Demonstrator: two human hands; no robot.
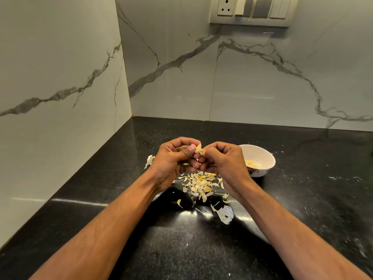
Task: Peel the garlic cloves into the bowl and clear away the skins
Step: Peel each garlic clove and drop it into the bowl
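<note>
Above the black counter my left hand and my right hand meet, both pinching one pale garlic clove between thumbs and fingertips, its skin partly lifted. Below the hands lies a pile of garlic skins and cloves. A white bowl stands just right of my right hand, with a few yellowish peeled cloves inside. My right wrist hides the bowl's near left side.
A loose bit of skin lies left of my left hand; stray flakes and a larger white papery piece lie nearer me. Marble walls close the counter at left and back; a switch panel hangs above.
</note>
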